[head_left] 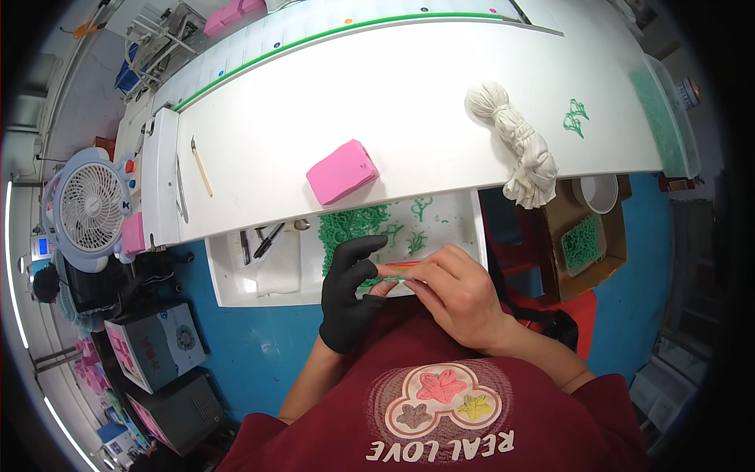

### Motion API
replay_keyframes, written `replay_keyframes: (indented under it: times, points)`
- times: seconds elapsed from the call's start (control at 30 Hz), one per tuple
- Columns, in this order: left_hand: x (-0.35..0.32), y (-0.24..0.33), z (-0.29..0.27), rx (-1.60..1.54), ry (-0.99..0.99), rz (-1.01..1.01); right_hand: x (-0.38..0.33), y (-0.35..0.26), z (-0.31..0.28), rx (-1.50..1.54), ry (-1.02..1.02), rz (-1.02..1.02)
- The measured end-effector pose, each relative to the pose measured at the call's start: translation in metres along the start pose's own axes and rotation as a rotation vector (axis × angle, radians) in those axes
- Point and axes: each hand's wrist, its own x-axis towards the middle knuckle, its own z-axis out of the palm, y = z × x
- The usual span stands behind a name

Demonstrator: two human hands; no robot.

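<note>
Black-gloved left hand (351,295) and bare right hand (454,293) pinch-grip thin red-green plastic strip (403,267), apparently; slip risks drop into near white tray (236,291).

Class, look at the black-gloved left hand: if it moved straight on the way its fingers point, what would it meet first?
The black-gloved left hand points up and right, so it would probably first meet the heap of small green plastic pieces in the white tray; depth is uncertain.

Bright even overhead light, soft shadows, sharp centre, fisheye-bent dark rim
</note>
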Motion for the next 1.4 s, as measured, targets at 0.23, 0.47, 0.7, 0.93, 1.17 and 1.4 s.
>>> replay_keyframes:
  times: [0.23,0.47,0.7,0.93,1.17,1.4]
  points:
    - [0.0,-0.002,0.0,0.008,-0.014,0.007,0.001,0.0,0.0,-0.004,-0.004,0.003]
    - [-0.001,-0.003,-0.002,0.041,-0.036,0.029,0.001,0.0,0.0,-0.009,0.017,0.023]
    - [0.001,-0.005,-0.004,-0.146,-0.017,-0.02,-0.003,0.021,0.009,0.634,0.021,0.533]
    - [0.004,0.0,-0.003,-0.104,-0.021,0.06,-0.004,0.018,0.01,0.744,0.031,0.586]
    - [0.005,0.004,-0.002,-0.052,0.013,0.049,0.002,0.003,0.0,0.371,0.001,0.437]
    - [0.003,0.004,-0.003,-0.016,0.04,0.015,0.001,-0.001,0.0,0.173,0.069,0.197]
